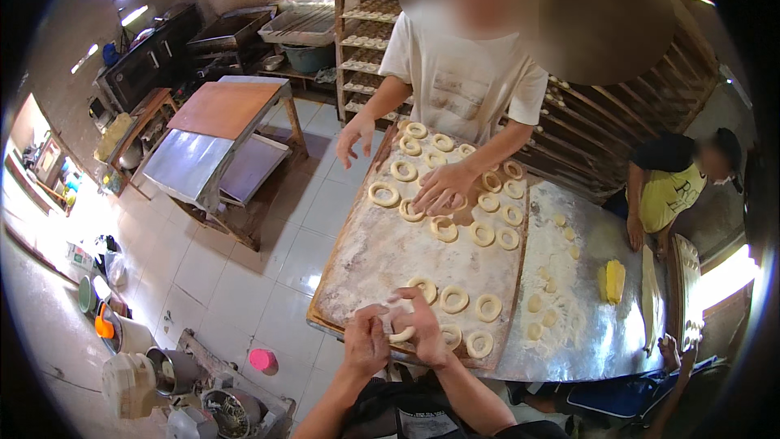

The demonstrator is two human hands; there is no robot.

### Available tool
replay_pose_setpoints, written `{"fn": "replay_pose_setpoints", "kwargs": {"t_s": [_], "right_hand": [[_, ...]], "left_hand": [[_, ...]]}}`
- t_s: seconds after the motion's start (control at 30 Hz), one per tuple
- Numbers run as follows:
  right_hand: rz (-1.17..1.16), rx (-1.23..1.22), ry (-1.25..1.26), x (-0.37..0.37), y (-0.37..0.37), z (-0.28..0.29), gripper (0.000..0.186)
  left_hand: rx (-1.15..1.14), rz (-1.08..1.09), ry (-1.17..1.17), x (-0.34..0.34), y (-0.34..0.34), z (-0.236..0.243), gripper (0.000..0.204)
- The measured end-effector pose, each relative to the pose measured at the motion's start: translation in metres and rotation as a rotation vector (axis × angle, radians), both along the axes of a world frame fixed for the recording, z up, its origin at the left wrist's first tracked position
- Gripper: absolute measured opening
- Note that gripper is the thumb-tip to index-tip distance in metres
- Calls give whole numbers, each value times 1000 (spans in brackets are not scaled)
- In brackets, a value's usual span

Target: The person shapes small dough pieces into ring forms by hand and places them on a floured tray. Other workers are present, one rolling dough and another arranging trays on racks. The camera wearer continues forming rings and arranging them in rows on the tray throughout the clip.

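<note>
The dough ring (401, 336) sits between both hands at the near edge of the floured board (366, 248), right hand (428, 332) gripping it, left hand (367, 340) curled alongside, its grip unclear. Pale, partly hidden. Bare board lies beyond; other rings (454, 300) sit just right.

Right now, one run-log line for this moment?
left hand: at near dough ring | right hand: at same ring | grip: unclear, both | floured board: other rings | opposite: co-worker's hand among rings
</note>
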State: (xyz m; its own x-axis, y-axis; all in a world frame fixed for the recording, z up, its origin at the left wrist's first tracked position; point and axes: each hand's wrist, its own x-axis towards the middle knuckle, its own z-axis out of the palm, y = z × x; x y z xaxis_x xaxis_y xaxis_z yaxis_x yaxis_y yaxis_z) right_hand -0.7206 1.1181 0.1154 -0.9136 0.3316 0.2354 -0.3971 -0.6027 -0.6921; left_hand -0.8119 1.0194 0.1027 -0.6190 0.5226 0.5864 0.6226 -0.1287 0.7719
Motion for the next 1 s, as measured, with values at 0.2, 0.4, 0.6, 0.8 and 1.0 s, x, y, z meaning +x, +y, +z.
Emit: {"fn": "replay_pose_setpoints", "kwargs": {"t_s": [0.2, 0.4, 0.6, 0.8, 1.0], "right_hand": [[-133, 266, -323, 0, 8, -2, 76], [-106, 426, -408, 3, 25, -6, 65], [-335, 851, -481, -12, 21, -2, 52], [-546, 1065, -1042, -45, 21, 16, 74], [-513, 1591, -1053, -35, 20, -5, 86]], "left_hand": [[-214, -89, -193, -4, 2, 7, 15], [-271, -100, -252, -9, 16, 16, 17], [-421, -152, -375, -12, 17, 24, 22], [-701, 233, -214, -50, 30, 10, 49], [-911, 274, -151, -78, -4, -12, 65]]}}
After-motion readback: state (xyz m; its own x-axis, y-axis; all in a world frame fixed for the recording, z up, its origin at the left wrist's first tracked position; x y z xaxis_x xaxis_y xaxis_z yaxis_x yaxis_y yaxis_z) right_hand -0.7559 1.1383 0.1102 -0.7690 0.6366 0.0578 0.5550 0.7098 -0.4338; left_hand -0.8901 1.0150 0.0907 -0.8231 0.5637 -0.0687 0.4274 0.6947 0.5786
